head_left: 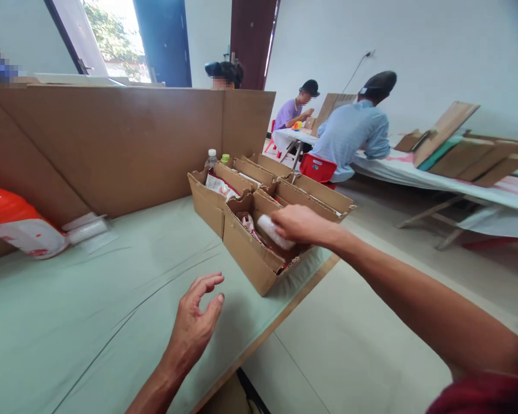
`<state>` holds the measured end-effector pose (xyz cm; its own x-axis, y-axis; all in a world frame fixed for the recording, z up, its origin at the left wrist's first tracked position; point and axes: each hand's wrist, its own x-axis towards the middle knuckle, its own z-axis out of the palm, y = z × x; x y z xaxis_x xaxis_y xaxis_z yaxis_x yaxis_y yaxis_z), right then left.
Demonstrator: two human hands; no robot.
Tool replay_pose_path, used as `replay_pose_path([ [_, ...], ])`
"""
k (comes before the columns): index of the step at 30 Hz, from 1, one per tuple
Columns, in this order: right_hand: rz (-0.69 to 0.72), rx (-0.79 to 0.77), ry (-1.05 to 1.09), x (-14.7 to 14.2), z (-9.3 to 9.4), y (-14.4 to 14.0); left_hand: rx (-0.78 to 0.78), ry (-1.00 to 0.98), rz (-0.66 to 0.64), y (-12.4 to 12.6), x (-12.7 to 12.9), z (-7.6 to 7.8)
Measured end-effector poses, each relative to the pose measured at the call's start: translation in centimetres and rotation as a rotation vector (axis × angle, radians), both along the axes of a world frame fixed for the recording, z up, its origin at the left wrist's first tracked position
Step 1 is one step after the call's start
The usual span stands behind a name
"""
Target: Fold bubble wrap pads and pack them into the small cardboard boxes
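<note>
My right hand [301,223] reaches out over the nearest open cardboard box [246,250] and grips a small white roll-shaped packet [273,230] just above its opening. Red-and-white packets lie inside that box. My left hand [197,322] hovers over the pale green table cover [90,310], fingers apart and curled, holding nothing. A second open box [207,201] with white packets stands just behind the first, and more boxes [315,195] sit to the right.
A tall cardboard partition [125,138] runs along the table's back. An orange-and-white bag [17,227] and a clear wrapped roll [86,230] lie at left. Two bottles [211,158] stand behind the boxes. Three people work at far tables with stacked cardboard [470,152].
</note>
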<state>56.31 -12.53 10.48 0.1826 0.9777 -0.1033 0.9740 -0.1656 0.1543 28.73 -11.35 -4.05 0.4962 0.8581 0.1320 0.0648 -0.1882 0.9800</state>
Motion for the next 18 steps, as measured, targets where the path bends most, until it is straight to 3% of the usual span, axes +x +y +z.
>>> replay_pose_path([
  [2, 0.024, 0.154, 0.095, -0.8, 2.2, -2.0, -0.088, -0.114, -0.005, -0.1, 1.0, 1.6],
  [4, 0.185, 0.267, 0.326, -2.5, 4.0, -3.4, -0.23, -0.321, -0.044, -0.2, 2.5, 3.4],
  [6, 0.38, 0.229, 0.586, -3.5, 5.0, -3.6, -0.4, -0.52, -0.08, -0.4, 3.8, 4.7],
  [8, 0.421, 0.201, 0.743, -2.3, 5.1, -2.7, -0.547, -0.607, -0.048, -0.3, 4.3, 5.2],
  [11, 0.152, 0.296, 0.677, 3.5, 3.6, -0.4, -0.669, -0.604, 0.089, 0.3, 3.0, 4.1],
  [13, -0.023, 0.178, 0.495, 7.6, 1.8, 1.2, -0.731, -0.594, 0.179, 0.7, 1.6, 2.8],
  [15, -0.059, 0.042, 0.389, 9.9, -0.2, 2.4, -0.781, -0.587, 0.255, 0.9, 0.4, 1.5],
  [18, -0.009, -0.057, 0.399, 10.1, -2.6, 3.4, -0.79, -0.561, 0.301, 1.2, -0.6, 0.4],
])
